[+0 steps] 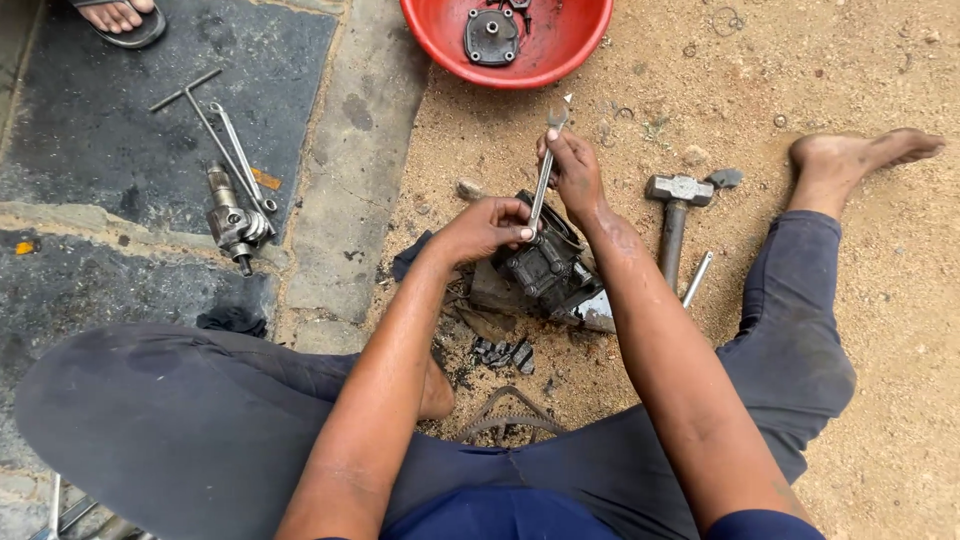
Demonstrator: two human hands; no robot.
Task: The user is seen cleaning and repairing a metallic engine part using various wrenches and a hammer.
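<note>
I sit on the ground with a dark, greasy metal machine housing between my legs. My right hand grips the upper part of a slim open-ended spanner, which slants down into the housing. My left hand pinches the spanner's lower end against the top of the housing and rests on it. A stone block lies under the housing.
A hammer and a metal rod lie right of the housing. A red basin with a metal cover plate stands ahead. On the left slab lie a T-handle wrench, a spanner and a shaft assembly. Another person's sandalled foot is top left.
</note>
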